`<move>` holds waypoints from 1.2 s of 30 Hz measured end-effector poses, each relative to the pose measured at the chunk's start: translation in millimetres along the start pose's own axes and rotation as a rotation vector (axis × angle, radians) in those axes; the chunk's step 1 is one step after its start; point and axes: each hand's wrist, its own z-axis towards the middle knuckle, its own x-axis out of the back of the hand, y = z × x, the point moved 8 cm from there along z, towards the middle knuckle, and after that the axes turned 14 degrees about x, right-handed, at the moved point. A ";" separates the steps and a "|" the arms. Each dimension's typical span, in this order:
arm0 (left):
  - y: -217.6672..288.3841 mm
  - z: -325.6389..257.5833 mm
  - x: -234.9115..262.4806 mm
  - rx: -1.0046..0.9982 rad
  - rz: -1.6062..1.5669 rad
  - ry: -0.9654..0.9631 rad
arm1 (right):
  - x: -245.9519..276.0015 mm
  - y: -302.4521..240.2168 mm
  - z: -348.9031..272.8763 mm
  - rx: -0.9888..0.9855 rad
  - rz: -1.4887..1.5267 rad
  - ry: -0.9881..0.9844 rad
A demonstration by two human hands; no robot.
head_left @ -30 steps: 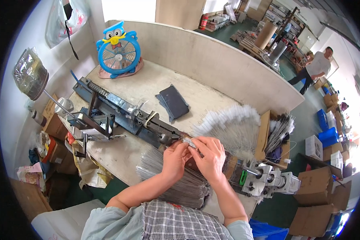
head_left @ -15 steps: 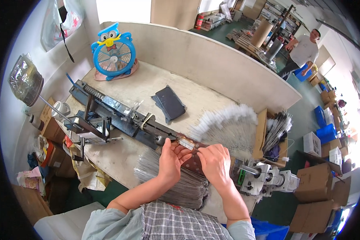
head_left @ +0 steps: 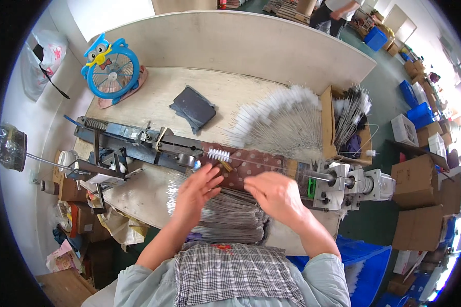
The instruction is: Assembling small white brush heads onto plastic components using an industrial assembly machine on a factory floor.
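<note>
We see a short white brush (head_left: 219,154) lying on the dark machine (head_left: 153,146) at the bench's middle, its long axis running left to right along the machine, its wire stem reaching right over a brown spotted pad (head_left: 245,166) toward the grey chuck (head_left: 343,184); which end is the tip we cannot tell. Our left hand (head_left: 197,192) sits just below the brush with fingers spread and loose, tips close to the bristles, holding nothing. Our right hand (head_left: 274,194) lies flat over the pad's right part, fingers together and slightly curled; whether it pinches the wire we cannot tell. Half a second ago both hands were close together over the machine, gripping something between them; now they are apart and the brush lies bare. Behind the machine a fan of finished brushes (head_left: 279,120) spreads toward a cardboard box (head_left: 330,123), and a dark case (head_left: 194,107) lies on bare bench (head_left: 153,97) left of them. A stack of wires (head_left: 230,215) fills the near edge under our wrists. The blue fan (head_left: 111,69) stands far left, well apart, with open bench between it and the case.
</note>
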 end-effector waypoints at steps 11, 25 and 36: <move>43.6 -112.5 402.8 -0.536 -0.484 0.826 | -37.9 21.1 -50.1 -0.280 0.071 -0.433; -23.3 -10.2 229.1 -0.189 -0.577 0.344 | -31.9 33.9 -66.6 -0.351 -0.023 -0.491; -25.9 5.8 -47.6 0.254 -0.355 0.021 | -31.3 26.7 -60.2 -0.223 -0.119 -0.401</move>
